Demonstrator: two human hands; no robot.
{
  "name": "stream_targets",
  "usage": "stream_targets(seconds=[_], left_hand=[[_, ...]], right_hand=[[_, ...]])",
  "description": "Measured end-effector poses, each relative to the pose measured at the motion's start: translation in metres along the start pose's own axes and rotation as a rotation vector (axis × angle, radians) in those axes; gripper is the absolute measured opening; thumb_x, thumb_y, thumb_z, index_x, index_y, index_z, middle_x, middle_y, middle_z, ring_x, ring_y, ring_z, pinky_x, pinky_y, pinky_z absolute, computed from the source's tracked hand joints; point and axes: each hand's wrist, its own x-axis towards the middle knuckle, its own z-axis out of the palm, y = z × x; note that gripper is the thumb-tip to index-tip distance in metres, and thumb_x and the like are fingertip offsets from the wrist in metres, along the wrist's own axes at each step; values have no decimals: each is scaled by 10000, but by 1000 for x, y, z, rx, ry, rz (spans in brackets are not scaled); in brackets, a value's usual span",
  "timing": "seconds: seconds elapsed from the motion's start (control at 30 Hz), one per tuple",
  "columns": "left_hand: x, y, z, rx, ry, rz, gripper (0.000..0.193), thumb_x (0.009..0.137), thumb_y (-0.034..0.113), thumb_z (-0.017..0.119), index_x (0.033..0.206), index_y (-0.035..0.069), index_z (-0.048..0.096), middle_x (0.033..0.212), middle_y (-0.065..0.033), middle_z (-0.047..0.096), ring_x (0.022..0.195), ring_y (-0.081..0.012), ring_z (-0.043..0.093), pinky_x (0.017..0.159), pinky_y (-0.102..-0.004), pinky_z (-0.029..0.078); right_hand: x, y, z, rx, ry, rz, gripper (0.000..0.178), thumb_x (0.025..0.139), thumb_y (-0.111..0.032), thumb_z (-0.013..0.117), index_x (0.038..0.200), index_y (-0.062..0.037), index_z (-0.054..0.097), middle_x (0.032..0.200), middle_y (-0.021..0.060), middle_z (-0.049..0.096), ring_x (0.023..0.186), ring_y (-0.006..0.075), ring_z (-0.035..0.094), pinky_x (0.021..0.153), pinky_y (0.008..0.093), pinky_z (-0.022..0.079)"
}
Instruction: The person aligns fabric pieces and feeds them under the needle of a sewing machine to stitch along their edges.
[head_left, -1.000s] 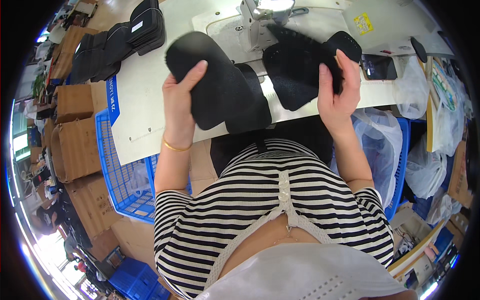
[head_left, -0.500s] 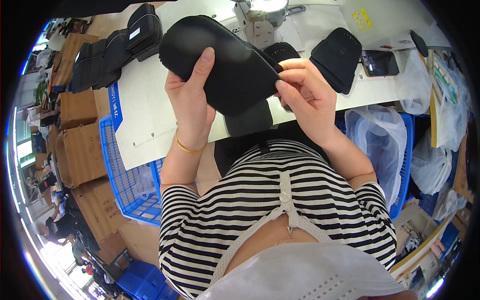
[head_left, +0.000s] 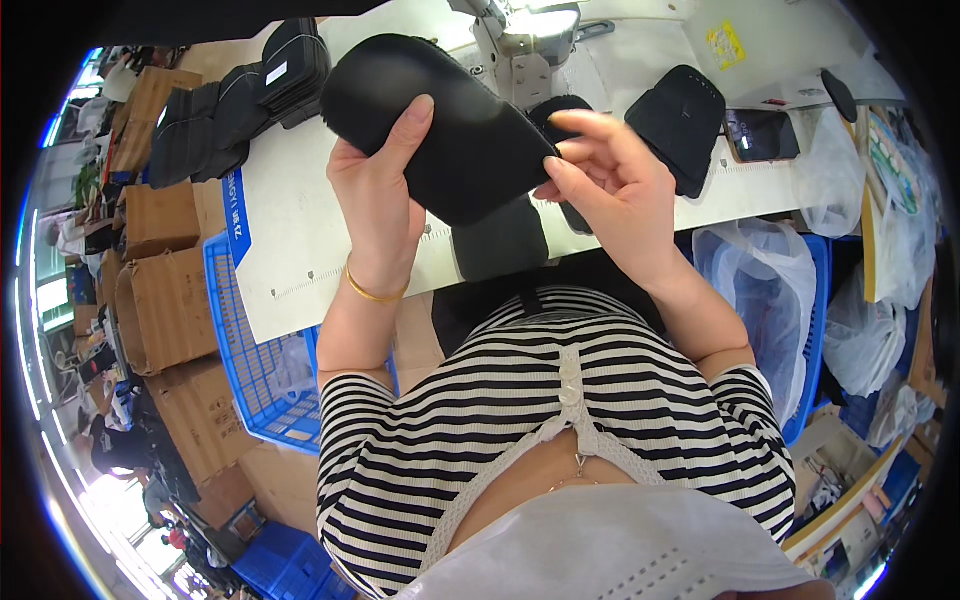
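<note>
My left hand (head_left: 380, 195) grips a stack of black fabric pads (head_left: 455, 135), rounded at the far end, with the thumb flat on top and the fingers hidden beneath. At the stack's right corner, my right hand (head_left: 625, 190) pinches the edge with its thumb and a lower finger. Its index finger is raised off the corner and slightly blurred. The stack is held tilted above the white table (head_left: 290, 220). Below it, another black piece (head_left: 500, 240) lies over the table's near edge. Behind my right hand is a partly hidden black pad (head_left: 560, 104).
A sewing machine (head_left: 530, 70) stands at the back. Black pad piles (head_left: 295, 70) sit far left, and another pile (head_left: 678, 125) lies right, beside a phone (head_left: 762, 135). Blue baskets (head_left: 245, 350) flank me below the table; the right one holds a clear plastic bag (head_left: 755, 300).
My right index finger has lifted away from the stack's corner, while the thumb stays there. The stack's layered edge is less fanned out. My left hand keeps its grip.
</note>
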Motion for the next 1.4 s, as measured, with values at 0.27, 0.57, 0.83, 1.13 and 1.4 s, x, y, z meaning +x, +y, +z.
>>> stream_targets(seconds=[0.27,0.57,0.83,1.13,1.4], left_hand=[[64,11,8,280,-174,22,242,807,38,792,1006,-45,683,910,-77,716,773,-119,664,739,-245,551],[105,19,22,573,-174,65,224,829,105,743,1007,-32,738,960,-91,729,828,-160,698,723,-254,550],[130,10,6,570,-172,-98,241,876,132,695,1060,-21,719,967,-95,716,839,-147,685,754,-252,545],[86,21,17,1309,-263,801,211,851,135,706,1045,55,724,911,-110,707,790,-196,647,752,-279,489],[58,19,16,940,-689,782,302,679,98,851,933,34,700,964,-82,666,845,-218,635,757,-288,520]], right_hand=[[35,-11,-5,-44,-233,110,201,963,-120,564,1023,47,658,858,110,738,700,116,703,599,212,536],[58,-18,6,74,-143,77,223,960,-151,550,999,42,656,862,168,738,634,132,692,565,209,519],[58,-15,8,95,-145,87,226,965,-159,547,984,42,650,869,165,738,635,134,693,568,213,526],[56,-4,11,97,-126,25,179,976,-139,563,1005,18,644,883,143,742,658,117,688,576,208,513],[48,2,14,-17,-78,-45,242,980,-129,560,1128,44,643,869,94,722,770,126,701,643,224,523]])
